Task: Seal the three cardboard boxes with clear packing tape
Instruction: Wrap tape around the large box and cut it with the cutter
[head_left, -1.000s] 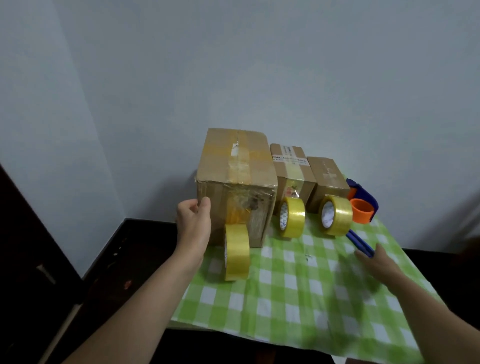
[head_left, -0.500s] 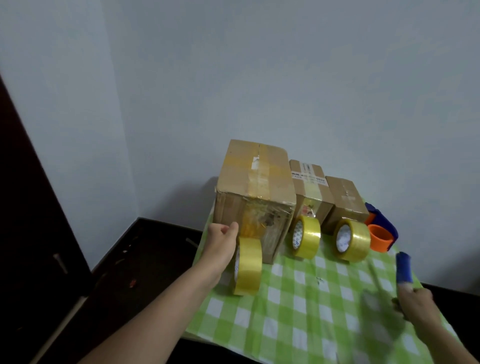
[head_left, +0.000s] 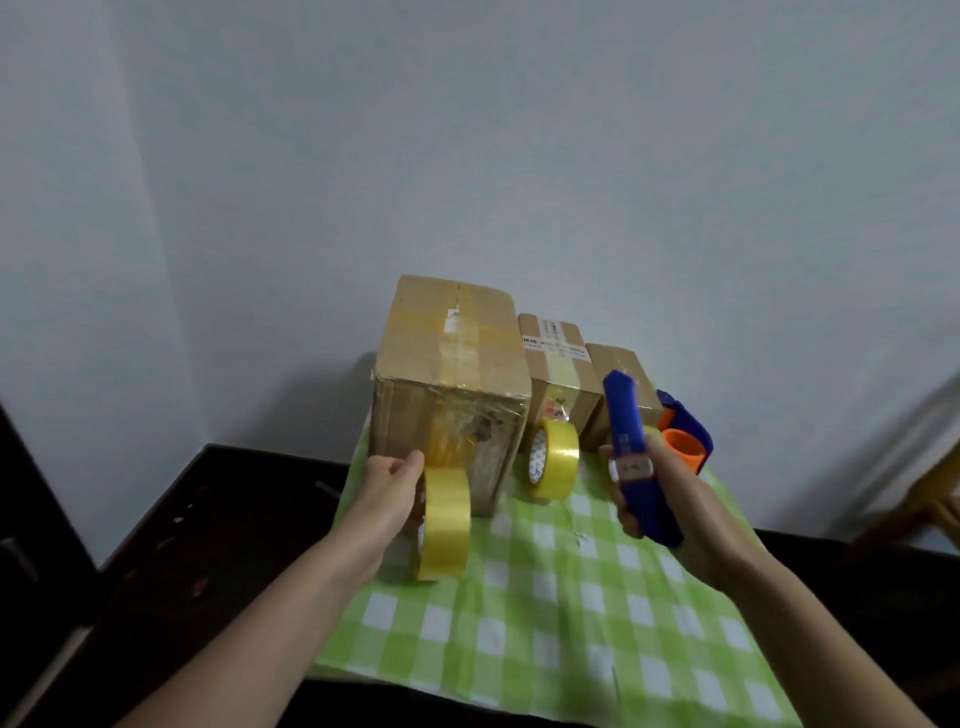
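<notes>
Three cardboard boxes stand in a row against the wall: a large box (head_left: 457, 364), a middle box (head_left: 558, 364) with a label, and a small box (head_left: 618, 364). A yellow tape roll (head_left: 447, 525) stands on edge in front of the large box. My left hand (head_left: 387, 493) cups its left side, thumb at the top touching the box front. A second roll (head_left: 556, 460) leans at the middle box. My right hand (head_left: 675, 499) holds a long blue cutter (head_left: 636, 457) upright in front of the small box, hiding most of a third roll.
A green-and-white checked cloth (head_left: 545, 623) covers the table. A blue and orange tape dispenser (head_left: 685, 441) sits at the back right, beside the small box. The dark surface (head_left: 208, 519) drops away left of the cloth. Grey walls close the corner behind the boxes.
My right hand picked the blue cutter up from the cloth and raised it in front of the small box. My left hand slid down from the large box's corner onto the tape roll.
</notes>
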